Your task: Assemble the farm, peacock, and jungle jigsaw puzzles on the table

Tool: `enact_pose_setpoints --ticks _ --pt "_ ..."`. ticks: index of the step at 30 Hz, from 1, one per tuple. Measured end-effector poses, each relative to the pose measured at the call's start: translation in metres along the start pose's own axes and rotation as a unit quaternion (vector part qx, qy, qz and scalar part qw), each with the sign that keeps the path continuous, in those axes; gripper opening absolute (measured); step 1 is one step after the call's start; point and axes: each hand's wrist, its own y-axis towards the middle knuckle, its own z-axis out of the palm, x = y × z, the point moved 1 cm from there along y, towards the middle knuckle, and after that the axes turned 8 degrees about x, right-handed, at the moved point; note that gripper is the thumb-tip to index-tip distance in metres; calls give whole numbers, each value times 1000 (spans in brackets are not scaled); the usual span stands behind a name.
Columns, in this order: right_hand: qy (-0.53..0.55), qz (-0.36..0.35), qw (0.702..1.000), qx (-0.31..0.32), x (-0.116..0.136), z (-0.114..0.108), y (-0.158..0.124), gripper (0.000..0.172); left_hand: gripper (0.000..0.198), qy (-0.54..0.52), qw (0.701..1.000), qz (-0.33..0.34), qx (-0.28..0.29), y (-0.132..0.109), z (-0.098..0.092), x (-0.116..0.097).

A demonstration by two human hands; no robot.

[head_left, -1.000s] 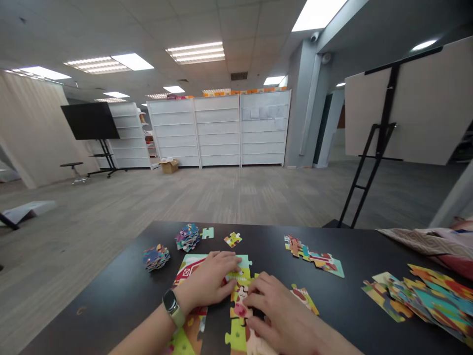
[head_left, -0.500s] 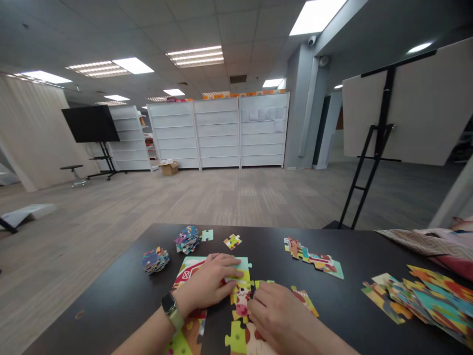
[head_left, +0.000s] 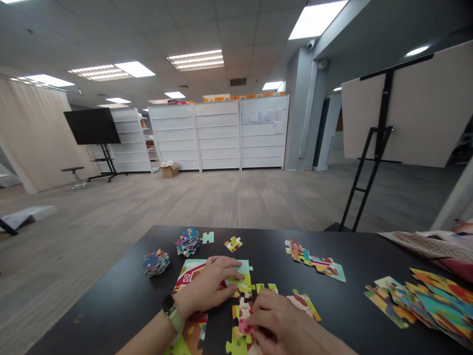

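My left hand [head_left: 214, 281] lies flat with its fingers apart on the joined jigsaw section with a red barn [head_left: 186, 276], covering part of it. My right hand [head_left: 273, 320] has its fingers drawn together at the right side of a cow-face puzzle piece [head_left: 244, 308], by the pink nose. The fingers hide that side of the piece. Just below it lies a green puzzle piece [head_left: 237, 346], partly under my right hand. Beyond my right fingers rests a yellow-green piece [head_left: 271, 287]. To the right of that hand is a brown-and-cream piece [head_left: 305, 301].
Two piles of puzzle pieces, a near one [head_left: 156, 263] and a far one [head_left: 187, 241], stand at the back left. A pale green piece [head_left: 208, 237] and a yellow-green piece [head_left: 233, 243] lie beyond my hands. A joined strip [head_left: 314, 260] and a spread heap [head_left: 424, 301] are to the right.
The cow-face piece has shifted slightly towards me, and my right fingers have changed their grasp at its side. My left hand stays on the barn section.
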Motion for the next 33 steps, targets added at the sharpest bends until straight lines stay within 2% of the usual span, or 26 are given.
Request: enact_pose_setpoints --ticks 5,8,13,15,17,19,22,27,33 --pt "-7 15 1000 7 -8 4 2 19 38 3 1000 -8 14 -1 -3 -2" --pt "-34 7 999 11 -13 7 4 23 51 -11 1000 -11 24 0 -3 1" --pt "-91 -35 995 22 -11 5 7 20 69 -67 997 -46 -6 -2 2 12" --pt "-121 -52 991 26 -10 5 7 18 67 -62 997 -45 -9 -3 3 11" --pt "-144 -62 987 27 -10 7 8 16 56 -47 999 -24 -1 -3 1 6" --pt "-158 -63 985 23 -11 9 8 14 44 -33 999 0 12 -3 -1 -1" --pt "-162 -54 985 23 -12 9 9 12 39 -21 999 31 26 -3 -5 -9" --pt "-113 -38 992 34 -12 1 5 17 29 -25 997 65 30 -1 -5 -10" --pt "-36 -31 998 42 -6 -6 3 21 28 -33 996 81 35 -3 -3 -6"
